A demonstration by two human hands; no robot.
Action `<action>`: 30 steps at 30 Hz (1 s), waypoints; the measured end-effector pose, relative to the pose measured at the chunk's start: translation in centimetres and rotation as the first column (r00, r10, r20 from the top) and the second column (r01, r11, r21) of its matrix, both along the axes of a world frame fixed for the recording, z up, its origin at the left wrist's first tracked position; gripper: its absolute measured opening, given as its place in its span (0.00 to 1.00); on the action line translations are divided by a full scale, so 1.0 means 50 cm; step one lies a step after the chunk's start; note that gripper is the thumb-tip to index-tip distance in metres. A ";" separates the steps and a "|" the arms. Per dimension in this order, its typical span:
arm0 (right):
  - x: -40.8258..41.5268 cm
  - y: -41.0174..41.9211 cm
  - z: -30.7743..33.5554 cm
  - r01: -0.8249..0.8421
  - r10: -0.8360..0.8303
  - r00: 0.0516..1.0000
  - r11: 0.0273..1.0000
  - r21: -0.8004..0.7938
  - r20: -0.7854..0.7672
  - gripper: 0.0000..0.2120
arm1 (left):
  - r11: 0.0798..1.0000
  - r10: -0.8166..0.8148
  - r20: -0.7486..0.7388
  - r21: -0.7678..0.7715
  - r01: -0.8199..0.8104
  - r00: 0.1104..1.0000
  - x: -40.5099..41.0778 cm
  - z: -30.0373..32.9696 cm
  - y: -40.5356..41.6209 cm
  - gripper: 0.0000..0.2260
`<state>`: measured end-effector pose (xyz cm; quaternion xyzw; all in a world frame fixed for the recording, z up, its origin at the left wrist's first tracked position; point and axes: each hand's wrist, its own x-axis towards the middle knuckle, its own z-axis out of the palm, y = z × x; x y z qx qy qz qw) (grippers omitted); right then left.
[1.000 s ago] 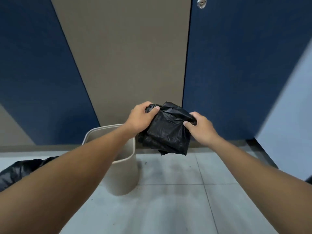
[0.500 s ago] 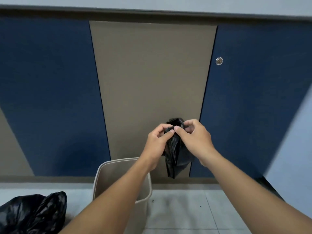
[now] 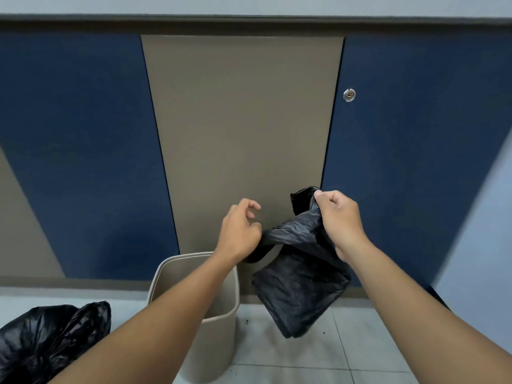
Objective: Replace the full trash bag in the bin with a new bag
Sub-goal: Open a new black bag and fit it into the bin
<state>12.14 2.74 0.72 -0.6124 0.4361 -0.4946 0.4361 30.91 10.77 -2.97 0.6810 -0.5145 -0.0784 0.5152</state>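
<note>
Bag (image 3: 302, 295) black, crinkled, half-unfolded (glossy); right hand (image 3: 339, 220) pinches top

A pale tiled floor (image 3: 304, 364) is carrying two items. A beige bin (image 3: 210, 342), upright and open-topped, is standing on the tiles close to the base of the panelled wall. A full black trash bag (image 3: 47, 345) is lying on the floor to the left of the bin, apart from it. Small dark specks are showing on the tiles just right of the bin.
</note>
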 end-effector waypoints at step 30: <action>-0.166 -0.068 -0.005 0.109 -0.174 0.920 0.974 0.198 0.350 0.05 | 0.855 -0.414 0.026 0.354 0.379 0.910 -0.019 0.053 -0.048 0.05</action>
